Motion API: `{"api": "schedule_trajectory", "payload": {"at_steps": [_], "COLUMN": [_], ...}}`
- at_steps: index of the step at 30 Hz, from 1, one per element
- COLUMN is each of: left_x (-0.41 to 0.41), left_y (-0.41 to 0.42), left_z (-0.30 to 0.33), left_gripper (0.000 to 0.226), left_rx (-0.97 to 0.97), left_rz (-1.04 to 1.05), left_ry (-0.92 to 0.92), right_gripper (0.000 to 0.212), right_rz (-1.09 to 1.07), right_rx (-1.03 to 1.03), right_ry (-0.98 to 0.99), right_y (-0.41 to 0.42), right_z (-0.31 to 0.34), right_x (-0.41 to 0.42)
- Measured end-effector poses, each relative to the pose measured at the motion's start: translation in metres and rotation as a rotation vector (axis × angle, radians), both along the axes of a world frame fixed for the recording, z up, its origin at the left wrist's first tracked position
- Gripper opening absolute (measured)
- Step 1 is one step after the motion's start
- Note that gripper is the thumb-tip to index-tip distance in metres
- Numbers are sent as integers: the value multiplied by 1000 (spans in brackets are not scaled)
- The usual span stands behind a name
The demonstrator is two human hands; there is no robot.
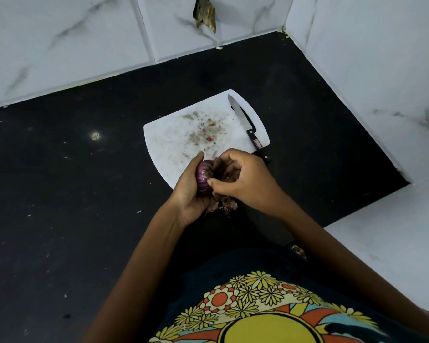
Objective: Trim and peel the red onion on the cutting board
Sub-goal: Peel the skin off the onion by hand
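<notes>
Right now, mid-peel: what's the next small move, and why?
Probably keep pulling the loose dry skin down and off the red onion. The left hand cradles the onion while the right hand pinches skin at its end, and papery pieces hang below. The knife lies unused on the cutting board.
</notes>
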State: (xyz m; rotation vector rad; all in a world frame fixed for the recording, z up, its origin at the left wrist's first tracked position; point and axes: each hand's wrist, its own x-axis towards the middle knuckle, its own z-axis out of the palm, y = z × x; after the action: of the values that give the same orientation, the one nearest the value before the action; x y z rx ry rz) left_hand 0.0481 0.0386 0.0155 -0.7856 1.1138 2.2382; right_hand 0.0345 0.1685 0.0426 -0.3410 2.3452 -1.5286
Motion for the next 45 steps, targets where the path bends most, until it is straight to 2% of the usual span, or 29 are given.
{"api": "schedule_trajectory", "payload": {"at_steps": [3, 6, 10, 13, 17, 21, 24, 28, 33, 37, 41, 45], "left_x": [-1, -1, -1, 1, 1, 2, 2, 3, 3, 3, 3, 3], "left_y": [1, 1, -1, 1, 3, 4, 2, 4, 4, 2, 5, 7], "left_z": [5, 4, 1, 4, 7, 6, 5, 6, 7, 5, 4, 5], "left_gripper": [58, 53, 56, 51, 47, 64, 62, 54, 63, 56, 49, 45], "left_rx": [22, 52, 92, 72, 41, 63, 80, 41, 4, 1, -52, -49], "left_rz": [32, 62, 78, 57, 48, 52, 58, 52, 24, 25, 10, 25], "left_ry": [10, -15, -39, -44, -38, -19, -27, -20, 21, 18, 45, 57], "right_gripper": [10, 9, 21, 30, 18, 8, 12, 27, 8, 7, 21, 9], "right_rz": [-30, -30, 35, 20, 2, -17, 7, 9, -46, -59, -44, -73], "right_rx": [-19, -14, 11, 39, 43, 25, 20, 58, -20, -16, 43, 28], "right_ry": [23, 23, -17, 5, 6, 8, -11, -2, -61, -83, -53, -46], "right_y": [0, 3, 3, 1, 0, 3, 4, 1, 4, 5, 3, 3], "right_z": [-2, -2, 4, 5, 4, 1, 2, 1, -2, -3, 0, 2], "right_x": [-3, -6, -3, 0, -1, -4, -3, 0, -4, -5, -2, -4]}}
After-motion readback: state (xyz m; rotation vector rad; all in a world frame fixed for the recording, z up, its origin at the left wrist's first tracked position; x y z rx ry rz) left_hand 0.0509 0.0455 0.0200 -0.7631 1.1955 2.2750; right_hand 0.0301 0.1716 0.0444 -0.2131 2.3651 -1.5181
